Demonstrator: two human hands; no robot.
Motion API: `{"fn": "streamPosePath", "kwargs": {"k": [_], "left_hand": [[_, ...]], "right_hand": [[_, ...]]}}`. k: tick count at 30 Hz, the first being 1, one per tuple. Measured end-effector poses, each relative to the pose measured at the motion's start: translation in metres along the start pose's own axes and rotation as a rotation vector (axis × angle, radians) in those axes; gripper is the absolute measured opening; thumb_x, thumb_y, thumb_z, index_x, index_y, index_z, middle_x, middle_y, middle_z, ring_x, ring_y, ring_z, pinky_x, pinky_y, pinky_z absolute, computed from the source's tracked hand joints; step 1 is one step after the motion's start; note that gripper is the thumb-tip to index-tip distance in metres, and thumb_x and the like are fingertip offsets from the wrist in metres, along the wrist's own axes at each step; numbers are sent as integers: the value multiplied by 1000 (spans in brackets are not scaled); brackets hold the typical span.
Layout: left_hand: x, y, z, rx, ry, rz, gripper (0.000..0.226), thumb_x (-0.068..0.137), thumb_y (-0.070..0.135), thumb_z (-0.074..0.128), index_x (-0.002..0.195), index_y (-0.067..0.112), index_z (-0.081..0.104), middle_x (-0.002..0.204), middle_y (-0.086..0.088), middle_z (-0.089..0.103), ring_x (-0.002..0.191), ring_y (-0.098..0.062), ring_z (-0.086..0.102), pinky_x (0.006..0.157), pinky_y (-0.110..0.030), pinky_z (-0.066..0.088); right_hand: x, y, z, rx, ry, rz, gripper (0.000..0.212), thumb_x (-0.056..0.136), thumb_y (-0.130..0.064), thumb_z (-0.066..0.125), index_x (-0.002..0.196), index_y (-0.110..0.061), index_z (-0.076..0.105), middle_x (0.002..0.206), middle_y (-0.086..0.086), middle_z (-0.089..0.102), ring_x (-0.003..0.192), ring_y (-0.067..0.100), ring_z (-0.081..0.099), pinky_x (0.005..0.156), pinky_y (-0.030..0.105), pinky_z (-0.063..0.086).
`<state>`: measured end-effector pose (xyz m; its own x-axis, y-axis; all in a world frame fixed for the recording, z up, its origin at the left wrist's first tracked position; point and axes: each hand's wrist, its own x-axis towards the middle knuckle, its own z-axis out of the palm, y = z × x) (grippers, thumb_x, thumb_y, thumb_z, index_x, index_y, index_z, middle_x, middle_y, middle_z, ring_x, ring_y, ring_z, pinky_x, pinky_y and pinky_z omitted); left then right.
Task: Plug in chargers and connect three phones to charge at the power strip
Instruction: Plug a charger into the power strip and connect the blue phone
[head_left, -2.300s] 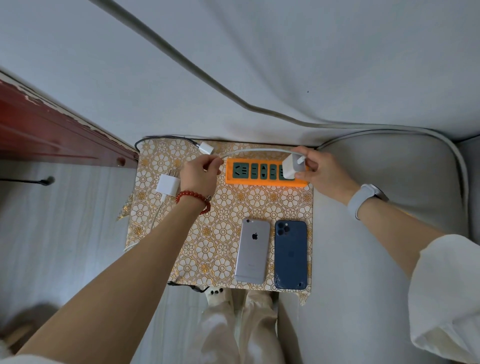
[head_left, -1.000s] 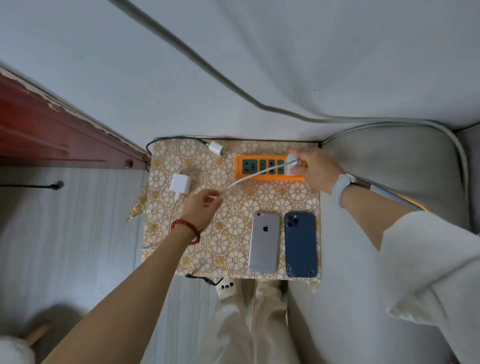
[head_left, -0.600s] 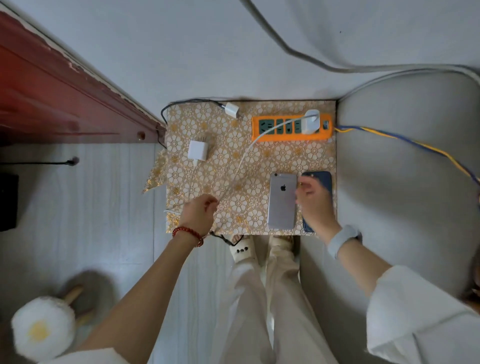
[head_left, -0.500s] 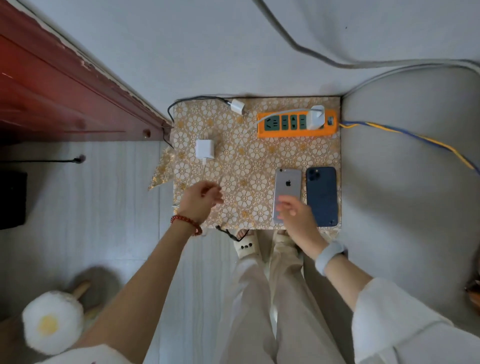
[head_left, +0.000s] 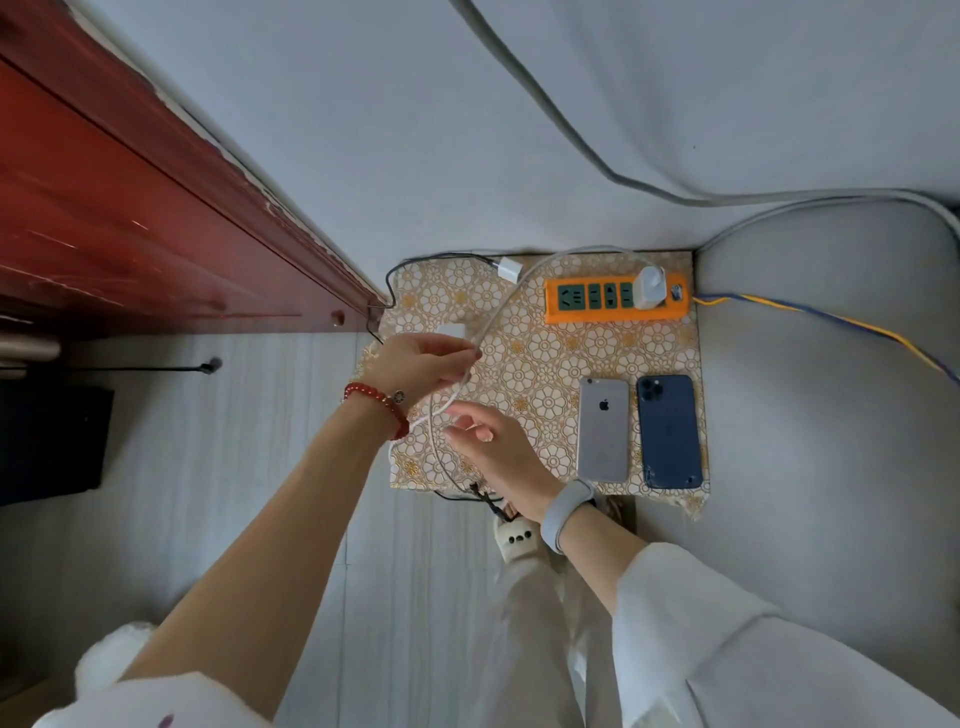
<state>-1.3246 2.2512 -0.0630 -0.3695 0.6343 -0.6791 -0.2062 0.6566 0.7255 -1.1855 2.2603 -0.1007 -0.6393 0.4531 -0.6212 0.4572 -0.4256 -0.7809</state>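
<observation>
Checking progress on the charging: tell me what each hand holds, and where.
The left hand pinches the white charging cable mid-length; the right hand fingers its lower loop, grip unclear.

A small desk (head_left: 670, 353) covered in a gold floral-patterned cloth stands against the wall. At its far edge lies an orange power strip (head_left: 587, 306), with one white charger (head_left: 650, 287) plugged in near its right end. Toward the near right, a silver phone (head_left: 603, 429) and a blue phone (head_left: 668, 431) lie face down, side by side. A second white charger (head_left: 508, 269) rests at the far left corner, on a black cable.
</observation>
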Motion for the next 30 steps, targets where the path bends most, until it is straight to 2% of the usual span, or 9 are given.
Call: {"fn": "streamPosePath", "kwargs": {"k": [6, 8, 10, 13, 17, 20, 23, 25, 30], "left_hand": [[-6, -17, -5, 67, 129, 112, 16, 79, 16, 65, 74, 30, 69, 83, 8, 70, 80, -2, 61, 75, -16, 44], [-11, -32, -3, 29, 184, 115, 19, 85, 12, 56, 84, 26, 68, 93, 3, 68, 81, -2, 56, 73, -14, 43], [-18, -53, 3, 85, 128, 107, 21, 89, 10, 50, 100, 20, 65, 103, 2, 65, 87, -5, 55, 78, -17, 44], [-28, -90, 16, 392, 14, 116, 26, 90, 17, 50, 114, 17, 60, 105, 6, 63, 99, -8, 55, 87, -26, 42], [-28, -115, 14, 602, 241, 199, 20, 89, 19, 51, 105, 15, 63, 104, 1, 68, 97, -17, 62, 87, -30, 46], [-23, -118, 5, 677, 256, 139, 15, 90, 19, 50, 94, 14, 64, 94, -4, 71, 85, -23, 63, 80, -32, 50], [-25, -106, 7, 573, 234, 147, 15, 88, 19, 53, 88, 15, 68, 82, -2, 73, 72, -13, 62, 74, -27, 51], [-26, -87, 10, 357, 198, 151, 16, 87, 15, 55, 79, 20, 68, 72, 3, 71, 66, -10, 61, 69, -28, 51], [-29, -38, 9, -273, 50, 27, 13, 88, 6, 51, 87, 6, 64, 65, 1, 72, 64, -14, 70, 61, -25, 59]], "right_hand": [[0, -5, 4, -75, 23, -69, 22, 89, -17, 54, 92, 3, 60, 84, 10, 60, 81, 19, 54, 79, 35, 48], [-4, -3, 0, 46, 70, -40, 18, 91, -12, 51, 90, 4, 59, 75, 6, 58, 71, 16, 56, 69, 24, 51], [-5, -5, -10, 204, 133, -6, 13, 90, -7, 51, 87, 3, 59, 72, 7, 61, 62, 12, 58, 59, 14, 51], [-5, -12, -27, 266, 173, -12, 14, 89, -6, 52, 79, -4, 61, 74, 8, 63, 69, 18, 61, 69, 24, 55], [-10, -27, -47, 351, 163, -85, 17, 90, -8, 51, 77, -8, 61, 73, 4, 65, 72, 17, 63, 71, 25, 56], [-11, -42, -70, 635, 177, -145, 17, 89, -11, 51, 76, -10, 61, 68, -2, 66, 71, 13, 63, 72, 24, 55], [-12, -51, -92, 837, 278, -171, 17, 89, -15, 52, 76, -12, 61, 68, -1, 64, 70, 13, 62, 70, 24, 55], [-15, -44, -97, 832, 303, -142, 17, 91, -21, 49, 81, -11, 60, 75, 1, 63, 75, 15, 61, 71, 24, 54], [-25, -10, -69, 332, 136, 30, 23, 92, -16, 45, 112, -15, 56, 112, 5, 63, 105, 18, 59, 91, 33, 49]]}}
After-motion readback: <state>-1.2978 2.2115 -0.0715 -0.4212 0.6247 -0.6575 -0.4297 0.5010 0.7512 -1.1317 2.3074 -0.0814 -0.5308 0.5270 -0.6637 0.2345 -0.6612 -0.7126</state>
